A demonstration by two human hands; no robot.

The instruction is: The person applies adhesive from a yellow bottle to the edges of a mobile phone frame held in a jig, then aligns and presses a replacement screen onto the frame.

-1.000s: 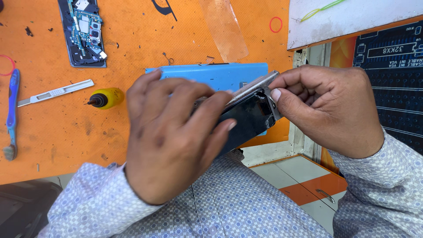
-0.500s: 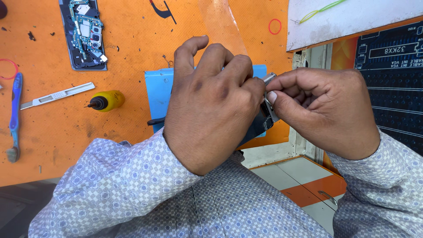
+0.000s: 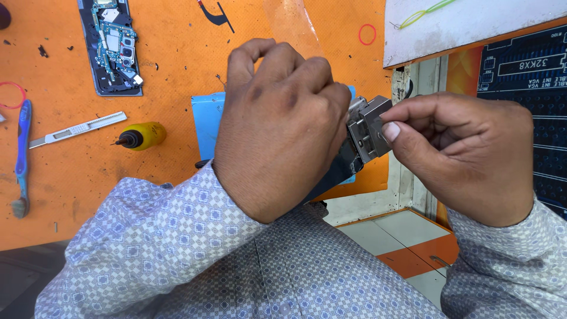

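My left hand (image 3: pixel 277 124) is curled over a dark phone body (image 3: pixel 336 171), gripping it and hiding most of it. My right hand (image 3: pixel 466 153) pinches a small grey metal part (image 3: pixel 369 127) at the phone's upper end, thumb and fingertips closed on it. Both hands are raised above the orange work mat (image 3: pixel 177 53), over a blue flat pad (image 3: pixel 207 121) lying on it.
An opened phone with bare circuit board (image 3: pixel 112 44) lies at the back left. A metal blade tool (image 3: pixel 77 129), a small yellow bottle (image 3: pixel 142 136) and a blue-handled brush (image 3: pixel 21 156) lie at left. A white board (image 3: pixel 466 23) and a dark printed panel (image 3: pixel 531 106) stand at right.
My left hand has turned over the phone, knuckles now up, covering it. The grey part at the phone's end has come into clearer view between my right fingers.
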